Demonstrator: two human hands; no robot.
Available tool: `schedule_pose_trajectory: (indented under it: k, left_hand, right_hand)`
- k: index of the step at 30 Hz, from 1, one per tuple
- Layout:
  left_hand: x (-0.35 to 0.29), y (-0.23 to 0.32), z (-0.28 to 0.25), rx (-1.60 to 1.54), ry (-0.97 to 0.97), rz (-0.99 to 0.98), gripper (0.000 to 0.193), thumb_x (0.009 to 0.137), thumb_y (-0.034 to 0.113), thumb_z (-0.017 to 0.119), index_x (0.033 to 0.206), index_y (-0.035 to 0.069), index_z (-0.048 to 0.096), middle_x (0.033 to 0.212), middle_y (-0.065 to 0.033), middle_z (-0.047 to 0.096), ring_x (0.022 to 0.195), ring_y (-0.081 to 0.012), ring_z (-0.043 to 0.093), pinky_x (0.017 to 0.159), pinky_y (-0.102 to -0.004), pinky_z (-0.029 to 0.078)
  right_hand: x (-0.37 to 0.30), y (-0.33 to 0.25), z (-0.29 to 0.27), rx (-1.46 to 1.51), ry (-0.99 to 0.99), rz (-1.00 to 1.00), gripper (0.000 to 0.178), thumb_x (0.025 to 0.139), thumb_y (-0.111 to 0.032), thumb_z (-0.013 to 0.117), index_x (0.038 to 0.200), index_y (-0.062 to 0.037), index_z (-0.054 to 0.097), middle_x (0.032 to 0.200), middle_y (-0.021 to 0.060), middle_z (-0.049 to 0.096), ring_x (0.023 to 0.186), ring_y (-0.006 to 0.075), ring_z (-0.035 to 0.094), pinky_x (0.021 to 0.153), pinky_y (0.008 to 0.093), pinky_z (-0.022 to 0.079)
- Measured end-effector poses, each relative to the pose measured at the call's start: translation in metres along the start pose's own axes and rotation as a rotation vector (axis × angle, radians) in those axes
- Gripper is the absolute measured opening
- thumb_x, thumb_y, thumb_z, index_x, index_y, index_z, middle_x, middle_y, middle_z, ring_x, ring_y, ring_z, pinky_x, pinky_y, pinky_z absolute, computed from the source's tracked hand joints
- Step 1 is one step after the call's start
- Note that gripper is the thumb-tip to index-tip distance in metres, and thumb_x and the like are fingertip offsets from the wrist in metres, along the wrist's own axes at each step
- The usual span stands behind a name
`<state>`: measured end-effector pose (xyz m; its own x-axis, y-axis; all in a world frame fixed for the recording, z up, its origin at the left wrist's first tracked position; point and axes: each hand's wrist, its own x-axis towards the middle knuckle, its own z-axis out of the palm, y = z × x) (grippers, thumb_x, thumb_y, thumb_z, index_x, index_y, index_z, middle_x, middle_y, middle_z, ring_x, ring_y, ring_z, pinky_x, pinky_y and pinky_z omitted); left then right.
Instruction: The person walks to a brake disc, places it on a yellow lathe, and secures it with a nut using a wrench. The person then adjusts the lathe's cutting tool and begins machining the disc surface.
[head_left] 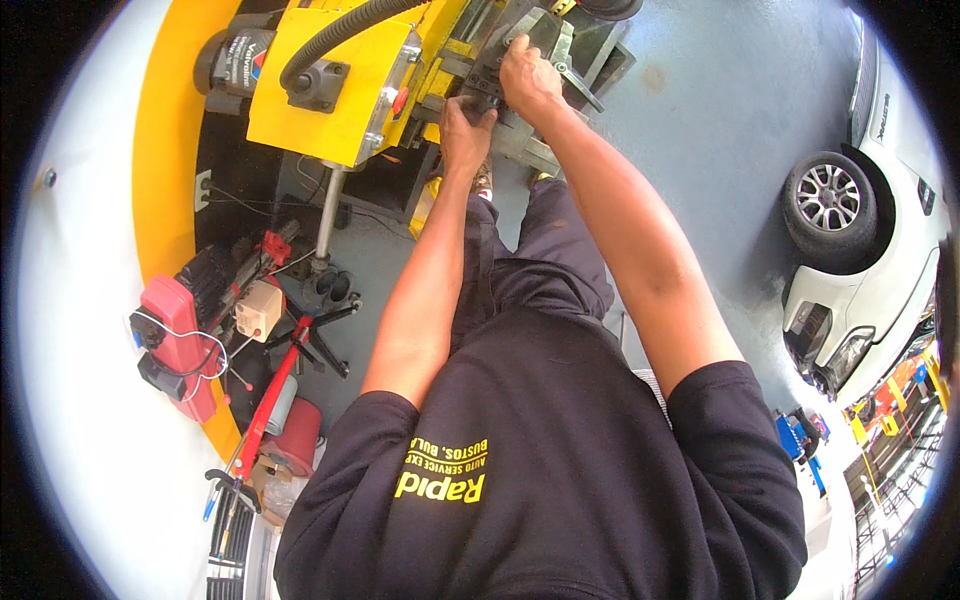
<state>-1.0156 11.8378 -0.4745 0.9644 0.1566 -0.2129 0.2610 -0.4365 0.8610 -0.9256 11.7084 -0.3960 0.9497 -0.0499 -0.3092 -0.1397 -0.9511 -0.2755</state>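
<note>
Both my arms reach forward to the yellow machine (318, 90), at a dark metal tool assembly (487, 77) on its right side. My left hand (466, 137) is closed at the near end of this assembly, with thumb and fingers around a small dark metal part (484, 104). Slightly farther off and to the right, my right hand (532, 80) has its fingers curled at the top of the assembly. What lies inside those fingers is hidden by the hand. A grey metal lever (578, 84) sticks out just right of it.
A red button (400, 101) and a black corrugated hose (340, 40) are on the machine. A steel post (329, 215) stands below its yellow housing. At left are a red case (178, 345) and a red bar (268, 405). A white vehicle (850, 300) stands at right.
</note>
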Motion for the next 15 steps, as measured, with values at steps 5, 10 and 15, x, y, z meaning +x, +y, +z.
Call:
schedule_pose_trajectory:
  k: [5, 10, 15]
  left_hand:
    - [0.013, 0.011, -0.003, 0.093, -0.185, -0.09, 0.051, 0.088, 0.029, 0.08, 0.12, -0.003, 0.058, 0.117, -0.0257, 0.067, 0.111, -0.0453, 0.062, 0.098, -0.0485, 0.048]
    - [0.004, 0.021, 0.002, -0.003, 0.067, -0.011, 0.037, 0.095, 0.026, 0.072, 0.115, -0.005, 0.064, 0.115, -0.0302, 0.068, 0.11, -0.0484, 0.064, 0.095, -0.0511, 0.05]
    - [0.015, 0.022, -0.005, 0.123, -0.131, -0.154, 0.037, 0.094, 0.027, 0.073, 0.115, -0.004, 0.066, 0.113, -0.0283, 0.07, 0.11, -0.0462, 0.065, 0.096, -0.051, 0.049]
  right_hand:
    - [-0.001, 0.002, -0.002, -0.009, -0.027, 0.014, 0.038, 0.092, -0.009, 0.064, 0.122, 0.0052, 0.044, 0.111, 0.0326, 0.066, 0.1, 0.0486, 0.071, 0.081, 0.0511, 0.061]
    - [0.0, 0.0, -0.002, -0.025, -0.052, 0.011, 0.039, 0.092, -0.012, 0.065, 0.123, 0.0032, 0.047, 0.111, 0.0295, 0.066, 0.102, 0.0465, 0.071, 0.083, 0.049, 0.061]
    - [0.0, 0.007, 0.001, -0.05, -0.02, 0.003, 0.042, 0.091, -0.013, 0.067, 0.123, 0.0038, 0.047, 0.111, 0.0292, 0.067, 0.101, 0.0461, 0.072, 0.082, 0.0492, 0.061]
